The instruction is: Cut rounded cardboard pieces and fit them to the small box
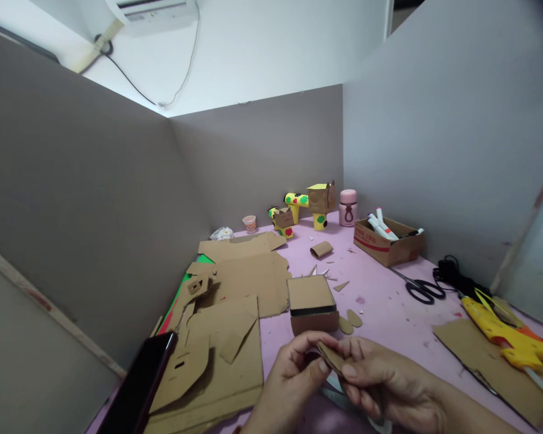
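Observation:
Both hands meet low in the middle of the head view, pinching a small piece of cardboard (pixel 331 357) between them. My left hand (pixel 296 377) grips its left end with thumb and fingers. On the right end, the thumb of my right hand (pixel 380 374) presses down, fingers curled below. Under the hands, a pale grey object (pixel 337 395) is mostly hidden. Just beyond them stands a small cardboard box (pixel 314 322) with a flat cardboard square (pixel 311 292) on top. Beside the box lie two leaf-shaped cardboard cutouts (pixel 355 317).
Cardboard sheets (pixel 239 343) and a phone (pixel 138 386) lie left. On the right are a yellow glue gun (pixel 502 331), black-handled scissors (pixel 423 290) and a box of markers (pixel 366 246). Farther back stand yellow spotted cardboard animals (pixel 319 202), a pink bottle (pixel 348 211) and a paper cup (pixel 250 225).

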Tool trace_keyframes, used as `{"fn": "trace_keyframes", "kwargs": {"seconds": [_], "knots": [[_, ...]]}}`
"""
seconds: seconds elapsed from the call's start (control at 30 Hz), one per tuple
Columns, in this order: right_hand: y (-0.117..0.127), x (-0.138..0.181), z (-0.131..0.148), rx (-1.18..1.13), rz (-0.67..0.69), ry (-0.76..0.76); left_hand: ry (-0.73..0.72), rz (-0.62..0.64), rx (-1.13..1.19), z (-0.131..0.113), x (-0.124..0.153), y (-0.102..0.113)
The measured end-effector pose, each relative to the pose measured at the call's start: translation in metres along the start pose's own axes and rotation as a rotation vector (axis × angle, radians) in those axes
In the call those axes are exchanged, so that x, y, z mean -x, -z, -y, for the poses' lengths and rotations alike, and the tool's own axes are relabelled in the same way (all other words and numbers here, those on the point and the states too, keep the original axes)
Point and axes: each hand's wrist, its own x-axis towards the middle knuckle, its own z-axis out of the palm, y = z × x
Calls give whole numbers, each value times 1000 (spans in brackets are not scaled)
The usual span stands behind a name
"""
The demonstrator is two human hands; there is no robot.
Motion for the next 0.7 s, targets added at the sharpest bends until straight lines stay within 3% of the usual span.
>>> {"fn": "trace_keyframes", "kwargs": {"seconds": [0.13,0.33,0.7], "knots": [[1,-1,-2,-15,6,19,-1,53,28,3,1,3],[-4,3,-2,10,-24,57,-16,-46,32,7,-1,1],[-11,-1,-6,124,-171,189,-31,-62,-39,10,2,8]]}}
